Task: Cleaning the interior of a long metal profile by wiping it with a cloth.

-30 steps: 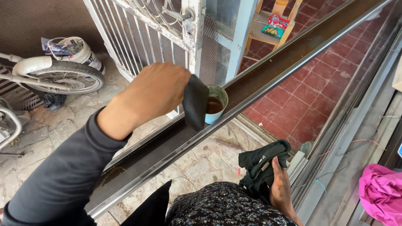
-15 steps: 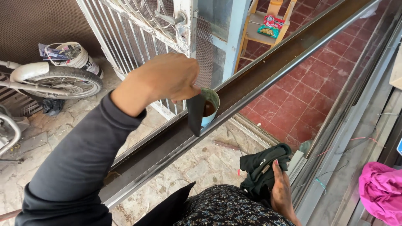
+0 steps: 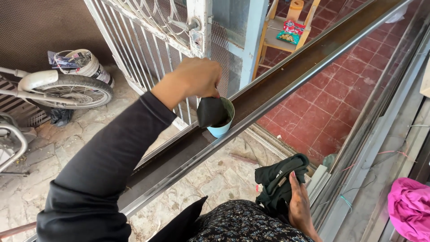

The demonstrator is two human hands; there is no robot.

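The left hand (image 3: 193, 80), in a black sleeve, pinches a dark rag (image 3: 210, 112) and holds it in the mouth of a light-blue cup (image 3: 222, 120) that stands on a long dark metal channel (image 3: 286, 80) running slantwise across the view. The right hand (image 3: 299, 206) rests low on the person's patterned lap, its fingers closed on a bundled black cloth (image 3: 278, 179). Behind the channel stands a white barred gate (image 3: 152, 40); a bicycle wheel (image 3: 74, 92) lies left, and a pink cloth (image 3: 410, 208) far right.
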